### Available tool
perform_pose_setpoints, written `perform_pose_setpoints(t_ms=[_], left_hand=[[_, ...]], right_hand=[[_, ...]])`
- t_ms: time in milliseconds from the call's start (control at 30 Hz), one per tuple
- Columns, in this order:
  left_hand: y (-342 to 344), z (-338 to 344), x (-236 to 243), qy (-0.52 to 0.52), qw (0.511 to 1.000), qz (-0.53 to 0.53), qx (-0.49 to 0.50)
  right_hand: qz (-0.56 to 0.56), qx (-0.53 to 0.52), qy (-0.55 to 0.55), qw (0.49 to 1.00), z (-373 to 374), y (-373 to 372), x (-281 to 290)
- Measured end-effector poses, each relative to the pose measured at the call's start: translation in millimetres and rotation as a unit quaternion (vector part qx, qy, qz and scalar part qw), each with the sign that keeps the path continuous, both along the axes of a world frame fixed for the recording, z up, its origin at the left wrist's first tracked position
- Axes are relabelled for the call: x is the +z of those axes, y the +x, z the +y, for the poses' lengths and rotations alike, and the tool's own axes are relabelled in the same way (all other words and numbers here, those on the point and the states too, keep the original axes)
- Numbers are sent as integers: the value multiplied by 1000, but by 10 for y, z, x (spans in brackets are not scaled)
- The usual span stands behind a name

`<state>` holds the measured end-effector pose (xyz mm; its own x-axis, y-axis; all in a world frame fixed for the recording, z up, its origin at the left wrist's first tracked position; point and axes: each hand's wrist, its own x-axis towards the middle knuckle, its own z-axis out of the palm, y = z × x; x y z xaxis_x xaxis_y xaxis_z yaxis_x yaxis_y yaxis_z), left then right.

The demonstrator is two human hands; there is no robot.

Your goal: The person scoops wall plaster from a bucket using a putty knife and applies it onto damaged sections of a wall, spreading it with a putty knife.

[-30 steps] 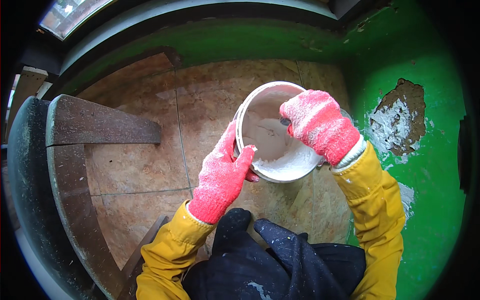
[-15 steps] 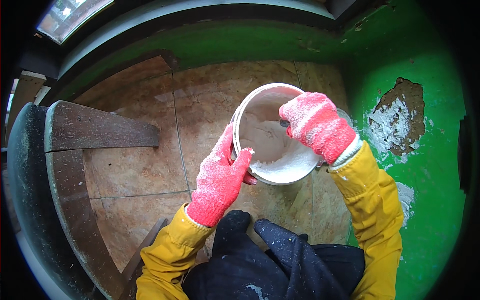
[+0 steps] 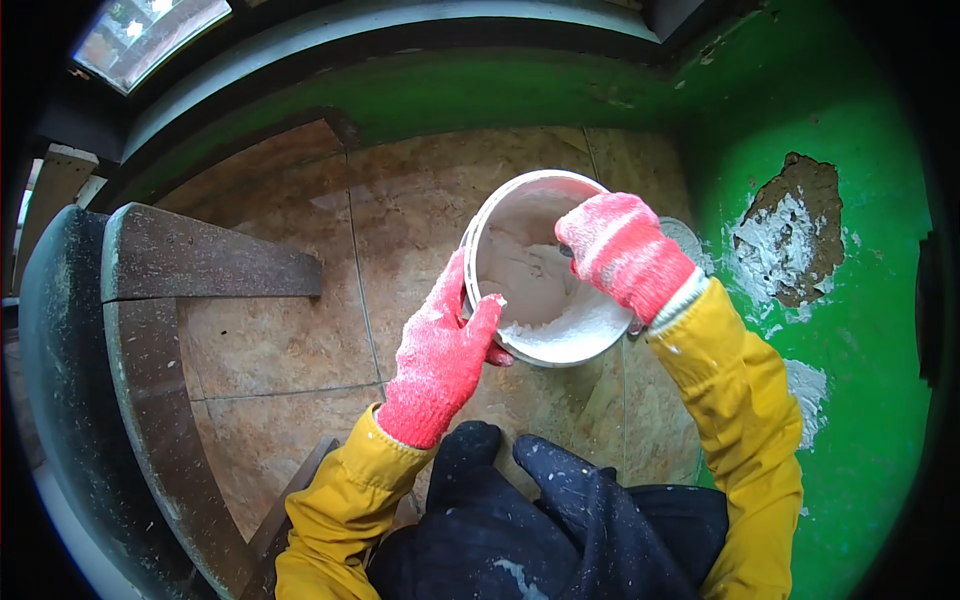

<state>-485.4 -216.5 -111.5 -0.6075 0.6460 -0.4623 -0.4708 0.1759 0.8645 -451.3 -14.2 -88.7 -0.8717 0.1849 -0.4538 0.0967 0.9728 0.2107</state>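
Observation:
A white bucket [image 3: 486, 210] with pale, wet plaster-like paste [image 3: 525, 275] inside is tilted toward me. My left hand [image 3: 440, 345], in a red glove dusted white, grips the bucket's left side, thumb over the rim. Over the right part of the opening, my right hand [image 3: 622, 250], gloved alike, is closed around a tool. Only a dark bit of its handle [image 3: 567, 250] shows by the fingers; the rest is hidden by the hand.
On the right, the green wall [image 3: 870, 400] has a broken brown patch [image 3: 815, 205] partly smeared white, and a lower white smear [image 3: 806, 395]. A pale round object [image 3: 684, 240] lies behind my right wrist. A wooden chair [image 3: 210, 255] stands left on the tiled floor [image 3: 290, 345].
My right hand has shifted slightly down and left over the bucket opening. The left hand keeps its hold, and the view has moved a little.

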Motion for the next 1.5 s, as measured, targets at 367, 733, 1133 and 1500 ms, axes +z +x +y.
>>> perform_pose_setpoints(t_ms=[367, 733, 1133, 1500], left_hand=[[11, -61, 16, -2, 1000, 12, 16], [24, -27, -31, 0, 1000, 19, 16], [11, -1, -16, -7, 1000, 1, 2], [6, -25, -26, -14, 1000, 2, 15]], right_hand=[[-2, -12, -57, 998, -48, -35, 149], [-23, -5, 10, 1000, -55, -71, 52], [-20, -26, -24, 999, -43, -41, -7], [2, -96, -64, 993, -95, -6, 110]])
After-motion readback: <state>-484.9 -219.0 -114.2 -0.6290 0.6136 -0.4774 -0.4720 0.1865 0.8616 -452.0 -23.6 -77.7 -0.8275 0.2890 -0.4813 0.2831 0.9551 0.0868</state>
